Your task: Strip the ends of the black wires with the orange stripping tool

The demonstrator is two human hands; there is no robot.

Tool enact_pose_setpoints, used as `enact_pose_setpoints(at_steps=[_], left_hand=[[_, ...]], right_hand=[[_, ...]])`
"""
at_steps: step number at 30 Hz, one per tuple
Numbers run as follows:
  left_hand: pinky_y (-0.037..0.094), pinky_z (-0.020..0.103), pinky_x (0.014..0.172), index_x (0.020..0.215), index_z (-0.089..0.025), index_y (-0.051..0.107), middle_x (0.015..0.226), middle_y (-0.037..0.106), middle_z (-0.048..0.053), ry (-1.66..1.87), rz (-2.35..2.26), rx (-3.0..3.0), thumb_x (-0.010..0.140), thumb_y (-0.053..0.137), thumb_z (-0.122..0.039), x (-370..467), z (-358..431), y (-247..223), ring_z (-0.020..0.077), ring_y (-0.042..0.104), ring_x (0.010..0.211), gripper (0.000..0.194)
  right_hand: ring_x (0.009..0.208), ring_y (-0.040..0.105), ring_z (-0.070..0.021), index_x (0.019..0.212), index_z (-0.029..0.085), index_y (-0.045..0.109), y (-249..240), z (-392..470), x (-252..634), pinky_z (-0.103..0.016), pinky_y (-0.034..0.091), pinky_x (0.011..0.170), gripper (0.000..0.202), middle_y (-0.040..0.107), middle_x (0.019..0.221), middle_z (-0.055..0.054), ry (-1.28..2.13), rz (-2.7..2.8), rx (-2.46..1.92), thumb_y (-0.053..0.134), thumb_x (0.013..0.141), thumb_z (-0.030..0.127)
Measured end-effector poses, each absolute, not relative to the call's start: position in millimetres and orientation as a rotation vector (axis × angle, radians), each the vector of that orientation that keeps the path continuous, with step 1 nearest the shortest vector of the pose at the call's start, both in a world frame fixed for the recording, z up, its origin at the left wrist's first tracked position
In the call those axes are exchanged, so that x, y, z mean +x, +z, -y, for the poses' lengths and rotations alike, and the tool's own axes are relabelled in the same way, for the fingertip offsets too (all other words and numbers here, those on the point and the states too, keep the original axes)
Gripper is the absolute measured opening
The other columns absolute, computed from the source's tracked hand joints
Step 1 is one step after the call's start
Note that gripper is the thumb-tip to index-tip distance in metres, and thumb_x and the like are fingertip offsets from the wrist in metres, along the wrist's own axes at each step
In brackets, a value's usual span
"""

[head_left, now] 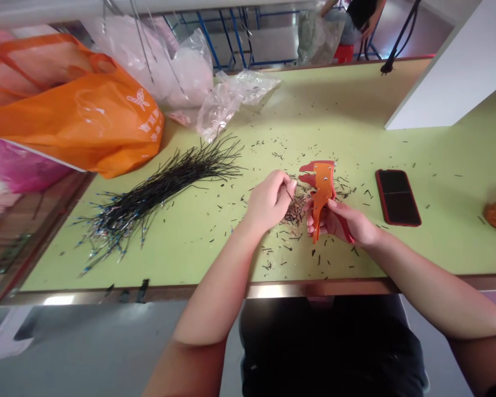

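Observation:
My right hand (339, 223) is closed around the handles of an orange and red wire stripper (324, 190), whose jaws point left. Facing those jaws, my left hand (271, 199) has its fingers curled together in a pinch. Whatever lies between these fingertips is too small or too hidden to make out. Under and between both hands is a little heap of dark and copper-coloured clippings (295, 212). To the left lies a long bundle of thin black wires (165, 184), with blue and silvery ends toward the lower left.
A phone (398, 197) in a red case lies at the right. Black scraps are scattered over the green tabletop (215, 251). An orange bag (74, 116) and clear plastic bags (235, 96) stand at the back left. A white panel (450, 71) rises at the back right; another person (357, 22) sits beyond.

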State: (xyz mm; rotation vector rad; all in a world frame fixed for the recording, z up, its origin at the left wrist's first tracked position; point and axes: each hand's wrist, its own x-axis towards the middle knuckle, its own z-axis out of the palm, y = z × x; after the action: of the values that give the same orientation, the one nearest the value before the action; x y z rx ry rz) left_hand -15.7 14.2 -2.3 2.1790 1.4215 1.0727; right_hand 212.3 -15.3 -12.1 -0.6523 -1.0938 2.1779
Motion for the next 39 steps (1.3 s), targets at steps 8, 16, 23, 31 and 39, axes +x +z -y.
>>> enact_pose_setpoints(at_steps=[8,16,23,31,39], left_hand=[[0.033,0.035,0.050,0.061,-0.025,0.037,0.054,0.048,0.003,1.054,-1.529,2.113,0.110,0.010,-0.060,-21,-21,-9,0.0166,0.045,0.050,0.066],[0.047,0.030,0.062,0.149,-0.023,0.048,0.085,0.073,0.001,1.071,-1.450,2.122,0.108,0.038,-0.019,-18,-24,-11,0.0145,0.063,0.062,0.042],[0.040,0.031,0.055,0.116,-0.025,0.055,0.068,0.057,-0.004,1.171,-1.486,1.986,0.109,0.042,-0.027,-21,-17,-9,0.0141,0.055,0.054,0.015],[0.039,0.029,0.059,0.090,-0.023,0.059,0.066,0.061,-0.002,1.117,-1.425,2.153,0.108,0.048,-0.036,-21,-20,-2,0.0142,0.055,0.059,0.025],[0.050,0.025,0.065,0.098,-0.022,0.062,0.078,0.070,-0.001,1.408,-1.272,2.134,0.105,0.055,-0.023,-22,-23,-4,0.0117,0.063,0.068,0.010]], right_hand=[[0.092,0.074,-0.0215,0.118,0.019,0.069,-13,13,217,-0.032,0.061,0.078,0.052,0.075,0.105,-0.009,2.144,1.150,-0.710,0.068,0.094,0.066],[0.095,0.074,-0.0228,0.115,0.019,0.069,-9,15,216,-0.033,0.061,0.080,0.054,0.075,0.106,-0.010,2.127,1.217,-0.758,0.069,0.093,0.068],[0.094,0.074,-0.0229,0.117,0.019,0.069,-5,13,222,-0.037,0.061,0.086,0.055,0.074,0.102,-0.009,2.149,1.216,-0.723,0.066,0.094,0.069],[0.084,0.075,-0.0211,0.123,0.016,0.070,7,6,235,-0.035,0.064,0.079,0.062,0.072,0.095,-0.008,2.277,1.094,-0.583,0.066,0.093,0.070],[0.088,0.076,-0.0221,0.131,0.013,0.066,4,0,246,-0.038,0.066,0.083,0.061,0.073,0.098,-0.009,2.361,1.125,-0.460,0.063,0.098,0.065]])
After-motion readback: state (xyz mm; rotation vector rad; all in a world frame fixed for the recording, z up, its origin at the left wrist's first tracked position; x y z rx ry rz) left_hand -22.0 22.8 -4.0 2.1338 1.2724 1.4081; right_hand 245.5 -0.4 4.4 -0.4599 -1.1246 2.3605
